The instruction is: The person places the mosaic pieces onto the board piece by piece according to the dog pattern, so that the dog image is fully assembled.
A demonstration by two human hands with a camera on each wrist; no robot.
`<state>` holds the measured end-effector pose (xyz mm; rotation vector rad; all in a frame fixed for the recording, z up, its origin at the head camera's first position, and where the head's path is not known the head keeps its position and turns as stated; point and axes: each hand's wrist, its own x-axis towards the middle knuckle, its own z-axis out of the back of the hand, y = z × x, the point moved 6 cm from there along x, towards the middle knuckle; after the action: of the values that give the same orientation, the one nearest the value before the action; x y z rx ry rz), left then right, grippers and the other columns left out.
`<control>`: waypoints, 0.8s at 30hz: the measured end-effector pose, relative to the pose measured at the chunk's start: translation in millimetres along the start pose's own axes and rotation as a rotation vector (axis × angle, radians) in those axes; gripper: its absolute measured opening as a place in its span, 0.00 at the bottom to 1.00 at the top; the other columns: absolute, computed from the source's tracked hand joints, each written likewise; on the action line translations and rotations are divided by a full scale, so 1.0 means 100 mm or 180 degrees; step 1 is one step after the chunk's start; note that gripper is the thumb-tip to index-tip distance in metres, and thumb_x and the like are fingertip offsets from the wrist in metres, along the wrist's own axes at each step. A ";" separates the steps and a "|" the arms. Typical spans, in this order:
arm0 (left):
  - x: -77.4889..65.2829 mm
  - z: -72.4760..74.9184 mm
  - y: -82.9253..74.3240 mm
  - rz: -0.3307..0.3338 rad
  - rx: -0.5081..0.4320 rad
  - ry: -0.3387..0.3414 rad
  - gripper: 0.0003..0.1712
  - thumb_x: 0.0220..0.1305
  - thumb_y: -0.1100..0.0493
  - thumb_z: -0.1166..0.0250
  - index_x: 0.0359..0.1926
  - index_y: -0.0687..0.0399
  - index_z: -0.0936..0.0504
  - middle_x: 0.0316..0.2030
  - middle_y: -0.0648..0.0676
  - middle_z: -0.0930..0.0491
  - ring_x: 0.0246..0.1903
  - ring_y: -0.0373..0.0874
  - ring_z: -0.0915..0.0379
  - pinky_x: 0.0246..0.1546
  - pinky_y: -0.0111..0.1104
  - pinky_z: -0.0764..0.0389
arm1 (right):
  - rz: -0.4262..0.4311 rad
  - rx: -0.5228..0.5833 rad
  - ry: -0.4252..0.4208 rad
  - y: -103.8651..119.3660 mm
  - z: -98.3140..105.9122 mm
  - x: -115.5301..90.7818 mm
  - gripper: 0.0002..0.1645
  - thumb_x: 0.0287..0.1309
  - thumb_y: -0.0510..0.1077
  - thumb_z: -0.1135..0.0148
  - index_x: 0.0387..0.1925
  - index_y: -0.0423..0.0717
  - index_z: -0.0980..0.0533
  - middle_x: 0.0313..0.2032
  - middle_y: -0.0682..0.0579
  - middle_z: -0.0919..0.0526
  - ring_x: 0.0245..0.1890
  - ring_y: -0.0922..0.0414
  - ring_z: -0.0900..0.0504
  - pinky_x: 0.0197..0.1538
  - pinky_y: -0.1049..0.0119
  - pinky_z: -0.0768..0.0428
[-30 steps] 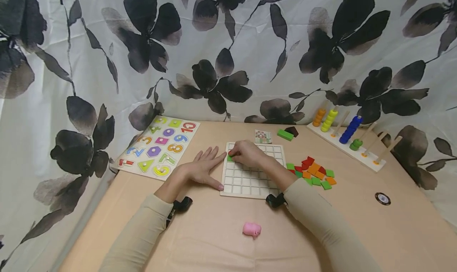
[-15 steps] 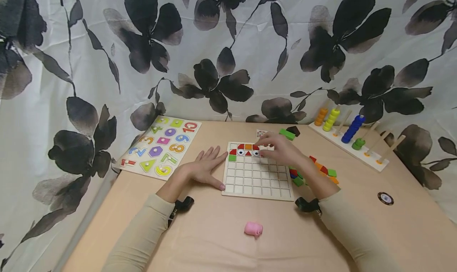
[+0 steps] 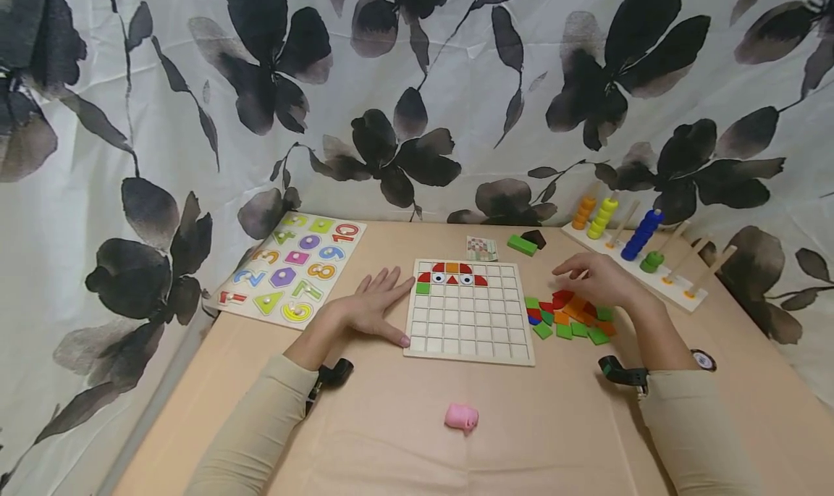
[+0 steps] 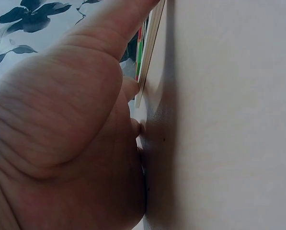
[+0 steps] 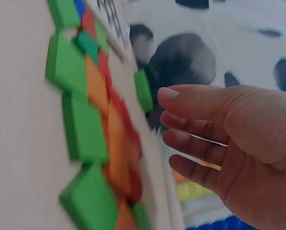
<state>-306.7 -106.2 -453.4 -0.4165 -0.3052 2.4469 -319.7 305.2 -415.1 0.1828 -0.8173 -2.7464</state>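
Out over the loose tiles (image 3: 576, 309), there hung the right hand (image 3: 596, 280), its fingers relaxed and slightly bent, gaps showing between them, just above the far side of that heap of green, orange and red, with a touch of blue at the near left! Across the way, the left hand (image 3: 368, 311) lay on the tabletop (image 3: 541, 423), fingers straight and fanned wide, the forefinger at the left edge of the white grid board (image 3: 469, 329) and the thumb at its near left corner. And that board sat right between the two hands, the heap just beside its right edge. Top row: red, orange, red! Second row: a red piece, an eye tile (image 3: 439, 278), a red triangle (image 3: 452, 279), another eye, another red! Below, in the leftmost square, one green tile (image 3: 423, 288). Behind the board lay a pattern card (image 3: 481, 248), and to its right a green block (image 3: 522, 245) touching a black piece (image 3: 536, 237). Far left, the number puzzle (image 3: 287, 268); far right, the bead-and-peg counter (image 3: 666, 287) with orange, yellow, blue and green stacks. Nearest the person, a small pink toy (image 3: 461, 417); and a round chip (image 3: 704, 360) peeked out beside the right wrist.
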 end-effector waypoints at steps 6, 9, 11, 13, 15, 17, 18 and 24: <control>0.00 0.00 -0.01 0.0003 0.0019 0.0010 0.72 0.38 0.18 0.37 0.77 0.41 0.61 0.75 0.59 0.71 0.73 0.56 0.79 0.69 0.55 0.70 | -0.0226 0.0282 0.0206 -0.32 -0.05 -0.03 0.17 0.62 0.41 0.38 0.52 0.45 0.20 0.45 0.47 0.18 0.39 0.51 0.23 0.40 0.64 0.21; 0.00 0.00 -0.01 -0.0006 0.0016 0.0009 0.72 0.38 0.18 0.37 0.77 0.41 0.61 0.75 0.60 0.71 0.73 0.56 0.79 0.69 0.55 0.70 | -0.0235 0.0321 0.0250 -0.42 -0.07 -0.01 0.16 0.62 0.40 0.38 0.52 0.46 0.20 0.44 0.47 0.18 0.38 0.51 0.23 0.40 0.64 0.21; 0.00 -0.01 -0.01 -0.0006 0.0011 0.0013 0.72 0.38 0.18 0.37 0.77 0.41 0.61 0.75 0.60 0.71 0.73 0.56 0.79 0.69 0.55 0.70 | -0.0211 0.0344 0.0268 -0.46 -0.09 0.01 0.17 0.61 0.39 0.38 0.52 0.47 0.20 0.44 0.48 0.18 0.39 0.51 0.23 0.40 0.64 0.21; 0.00 -0.01 -0.01 -0.0005 0.0002 0.0012 0.72 0.37 0.18 0.37 0.77 0.41 0.61 0.75 0.59 0.71 0.73 0.56 0.79 0.69 0.55 0.70 | -0.0172 0.0366 0.0282 -0.47 -0.10 0.02 0.17 0.61 0.40 0.37 0.52 0.48 0.20 0.45 0.48 0.18 0.39 0.51 0.23 0.40 0.65 0.21; 0.00 -0.01 -0.01 0.0002 0.0007 0.0013 0.73 0.37 0.18 0.37 0.77 0.40 0.62 0.75 0.59 0.71 0.73 0.56 0.79 0.69 0.55 0.71 | -0.0145 0.0405 0.0288 -0.48 -0.11 0.02 0.17 0.61 0.40 0.37 0.52 0.49 0.21 0.44 0.48 0.18 0.39 0.50 0.24 0.40 0.65 0.21; 0.00 -0.01 0.00 0.0000 0.0005 0.0014 0.73 0.37 0.18 0.37 0.77 0.41 0.61 0.75 0.59 0.71 0.73 0.56 0.79 0.69 0.55 0.71 | -0.0153 0.0502 0.0279 -0.49 -0.12 0.02 0.15 0.60 0.39 0.37 0.50 0.48 0.21 0.43 0.47 0.19 0.38 0.49 0.24 0.39 0.65 0.21; 0.00 -0.01 0.00 0.0002 0.0003 0.0013 0.73 0.37 0.18 0.37 0.77 0.41 0.61 0.75 0.59 0.71 0.73 0.56 0.79 0.69 0.55 0.71 | -0.0156 0.0538 0.0252 -0.50 -0.12 0.02 0.14 0.60 0.40 0.37 0.49 0.48 0.21 0.42 0.47 0.19 0.37 0.49 0.25 0.38 0.64 0.21; 0.01 -0.01 0.00 0.0006 -0.0011 0.0021 0.72 0.37 0.18 0.37 0.77 0.41 0.61 0.75 0.59 0.71 0.73 0.56 0.79 0.69 0.55 0.70 | -0.0172 0.0926 -0.0093 -0.48 -0.01 -0.02 0.11 0.62 0.45 0.37 0.43 0.46 0.24 0.40 0.46 0.18 0.39 0.47 0.24 0.40 0.62 0.23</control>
<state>-306.7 -105.6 -454.4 -0.4263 -0.3064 2.4467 -328.4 343.1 -442.4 0.2244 -1.2352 -2.6719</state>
